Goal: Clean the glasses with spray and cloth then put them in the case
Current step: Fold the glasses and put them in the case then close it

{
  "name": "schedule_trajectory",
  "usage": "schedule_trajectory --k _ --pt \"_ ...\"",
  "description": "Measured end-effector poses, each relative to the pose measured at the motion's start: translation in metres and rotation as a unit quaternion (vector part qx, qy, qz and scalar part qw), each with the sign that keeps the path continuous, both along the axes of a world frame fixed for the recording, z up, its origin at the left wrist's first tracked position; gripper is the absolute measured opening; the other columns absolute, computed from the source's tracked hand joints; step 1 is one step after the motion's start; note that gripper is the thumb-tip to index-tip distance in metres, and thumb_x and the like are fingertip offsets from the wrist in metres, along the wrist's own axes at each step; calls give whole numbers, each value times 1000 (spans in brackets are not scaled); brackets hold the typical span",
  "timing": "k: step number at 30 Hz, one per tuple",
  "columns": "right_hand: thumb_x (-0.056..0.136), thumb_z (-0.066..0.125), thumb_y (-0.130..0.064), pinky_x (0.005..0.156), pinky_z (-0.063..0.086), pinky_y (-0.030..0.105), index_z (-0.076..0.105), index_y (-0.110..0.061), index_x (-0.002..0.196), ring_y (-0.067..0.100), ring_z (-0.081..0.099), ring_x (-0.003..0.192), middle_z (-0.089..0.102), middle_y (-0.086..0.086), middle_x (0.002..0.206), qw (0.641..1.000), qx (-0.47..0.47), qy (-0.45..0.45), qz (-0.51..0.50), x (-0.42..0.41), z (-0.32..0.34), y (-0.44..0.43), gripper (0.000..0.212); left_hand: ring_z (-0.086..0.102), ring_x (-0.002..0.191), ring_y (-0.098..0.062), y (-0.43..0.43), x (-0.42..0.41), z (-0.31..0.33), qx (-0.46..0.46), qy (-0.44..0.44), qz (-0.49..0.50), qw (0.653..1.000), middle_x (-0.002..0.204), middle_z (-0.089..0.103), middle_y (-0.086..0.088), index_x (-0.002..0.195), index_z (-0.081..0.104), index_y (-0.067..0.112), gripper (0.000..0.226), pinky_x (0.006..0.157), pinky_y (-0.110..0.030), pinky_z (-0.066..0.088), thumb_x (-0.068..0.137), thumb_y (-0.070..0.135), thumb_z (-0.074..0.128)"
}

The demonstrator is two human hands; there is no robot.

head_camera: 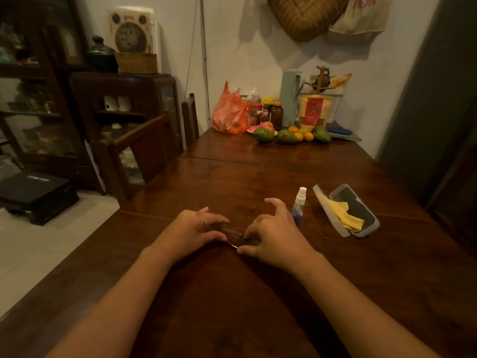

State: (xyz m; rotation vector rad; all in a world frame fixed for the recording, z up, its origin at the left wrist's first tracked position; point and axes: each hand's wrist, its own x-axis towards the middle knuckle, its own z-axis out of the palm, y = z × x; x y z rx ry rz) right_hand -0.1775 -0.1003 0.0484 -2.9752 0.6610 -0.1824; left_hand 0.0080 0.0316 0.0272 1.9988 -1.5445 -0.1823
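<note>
Both hands meet low on the dark wooden counter [258, 177], each at one end of the glasses [233, 235], which lie between them at the counter's near middle. The left hand [196, 228] has its fingers curled over the frame's left end. The right hand [273, 236] pinches the right end between thumb and bent fingers, with its index finger lifted clear. The frame is dark and mostly hidden, so I cannot tell whether the arms are folded.

At about 1 o'clock from the right hand, just beside it, a small spray bottle [299, 205] stands upright with a white nozzle and blue liquid. At 3 o'clock from the bottle, near but apart, the grey glasses case [352, 200] lies open, and a yellow cloth [346, 217] rests crumpled inside it.

At 12 o'clock, at the counter's far end, there are green and orange fruit [289, 136], an orange plastic bag [229, 112] and some jars. A wooden chair [144, 148] stands at 10 o'clock.
</note>
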Motion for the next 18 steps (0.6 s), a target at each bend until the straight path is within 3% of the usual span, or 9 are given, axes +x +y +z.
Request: schedule_trajectory --k 3,5,7,9,14,18 --pt "80 66 -65 109 27 50 69 -30 117 28 11 142 57 -3 131 998 28 52 0 8 6 -3 51 37 123 14 0 -1 2 -32 43 9 999 115 68 14 117 64 44 48 105 -21 28 75 28 80" --pt "80 70 -60 102 36 44 70 -29 111 26 20 137 54 -1 127 997 47 64 -9 11 8 -4 44 47 104 28 2 1 3 -33 69 22 997 106 67 20 110 62 50 47 99 -14 38 74 28 82" --pt "78 74 -54 97 42 39 69 -27 106 23 28 129 52 -1 121 996 54 67 -14 14 9 -5 39 57 101 17 3 5 2 -23 86 42 995 106 68 20 110 64 48 45 91 -15 45 74 29 82" --pt "76 77 -50 96 45 37 68 -25 107 22 33 124 49 0 120 995 60 72 -19 13 9 -5 41 61 103 5 3 8 1 -12 95 64 993 106 70 15 113 66 41 44 92 -23 48 75 27 82" --pt "75 80 -45 95 46 42 65 -23 92 23 42 117 57 1 108 992 81 93 -32 10 12 -7 32 60 95 8 3 13 -2 13 101 87 991 98 70 16 110 64 44 39 74 -10 41 80 25 78" --pt "74 81 -44 98 43 48 51 -28 80 24 52 110 57 -1 100 985 109 123 -51 5 14 -5 35 61 97 5 1 11 -2 19 102 98 990 98 69 17 109 64 46 36 83 -20 45 82 25 76"
